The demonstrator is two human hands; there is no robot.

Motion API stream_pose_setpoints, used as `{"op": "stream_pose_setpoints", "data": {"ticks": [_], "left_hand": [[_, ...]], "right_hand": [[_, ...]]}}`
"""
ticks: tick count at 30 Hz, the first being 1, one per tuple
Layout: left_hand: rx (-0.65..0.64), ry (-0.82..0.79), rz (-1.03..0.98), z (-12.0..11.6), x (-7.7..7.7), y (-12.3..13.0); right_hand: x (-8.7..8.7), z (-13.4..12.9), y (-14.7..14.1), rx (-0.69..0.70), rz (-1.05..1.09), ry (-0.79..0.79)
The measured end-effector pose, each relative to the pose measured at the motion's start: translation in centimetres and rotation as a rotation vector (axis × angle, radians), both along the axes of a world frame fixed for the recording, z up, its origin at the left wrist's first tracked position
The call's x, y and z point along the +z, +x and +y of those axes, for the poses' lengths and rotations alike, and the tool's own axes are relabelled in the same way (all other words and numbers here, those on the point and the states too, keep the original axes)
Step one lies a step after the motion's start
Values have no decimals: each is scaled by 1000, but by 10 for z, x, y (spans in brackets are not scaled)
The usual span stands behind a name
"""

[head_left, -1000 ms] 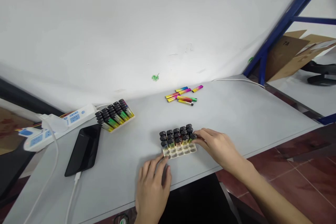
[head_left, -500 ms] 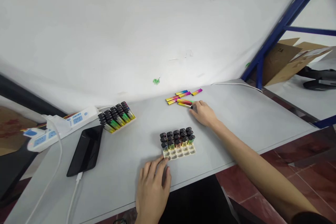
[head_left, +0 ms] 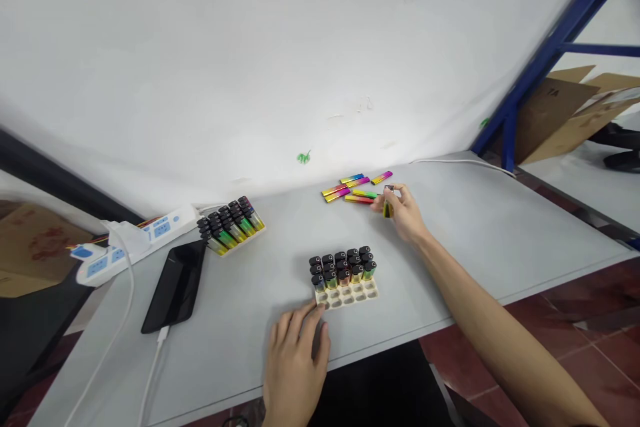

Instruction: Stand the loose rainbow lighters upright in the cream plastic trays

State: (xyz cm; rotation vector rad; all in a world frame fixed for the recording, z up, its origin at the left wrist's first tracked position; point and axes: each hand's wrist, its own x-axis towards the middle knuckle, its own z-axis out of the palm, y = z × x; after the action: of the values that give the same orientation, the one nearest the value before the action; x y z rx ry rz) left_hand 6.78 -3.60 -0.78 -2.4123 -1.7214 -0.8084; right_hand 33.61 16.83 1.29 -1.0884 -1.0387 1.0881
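My right hand (head_left: 403,212) is closed around a lighter (head_left: 387,207) with a shiny yellowish body, held upright just over the table. Beside its fingers lie a red-and-yellow lighter (head_left: 359,199) and a green-and-yellow one (head_left: 365,193). My left hand (head_left: 296,353) rests on the tabletop, fingers stretched, the fingertips touching the near left corner of a cream slotted tray (head_left: 353,295). Several black-topped lighters (head_left: 343,276) stand in the tray's far rows; the two near rows of slots are bare.
Several shiny coloured lighters (head_left: 347,187) lie near the wall. On the left are a second tray of lighters (head_left: 233,227), a black phone (head_left: 175,287) on a white cable and a power strip (head_left: 143,240). A blue frame (head_left: 509,133) and cardboard boxes (head_left: 560,113) are at right.
My right hand has picked up a lighter from the loose group, drawn back slightly and turned it upright. My left hand stays at the tray corner. The camera view has shifted slightly.
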Motion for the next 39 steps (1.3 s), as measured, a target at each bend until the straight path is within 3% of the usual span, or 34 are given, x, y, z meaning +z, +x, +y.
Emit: {"op": "stream_pose_setpoints", "data": {"ticks": [10, 18, 31, 39], "left_hand": [[13, 9, -2, 0, 1, 1], [22, 15, 9, -1, 0, 1], [22, -16, 16, -1, -2, -1], [17, 53, -42, 10, -5, 3]], "right_hand": [[5, -9, -14, 184, 97, -143], [-1, -6, -17, 191, 168, -280], [0, -8, -19, 155, 125, -311], [-1, -7, -19, 168, 94, -297]]}}
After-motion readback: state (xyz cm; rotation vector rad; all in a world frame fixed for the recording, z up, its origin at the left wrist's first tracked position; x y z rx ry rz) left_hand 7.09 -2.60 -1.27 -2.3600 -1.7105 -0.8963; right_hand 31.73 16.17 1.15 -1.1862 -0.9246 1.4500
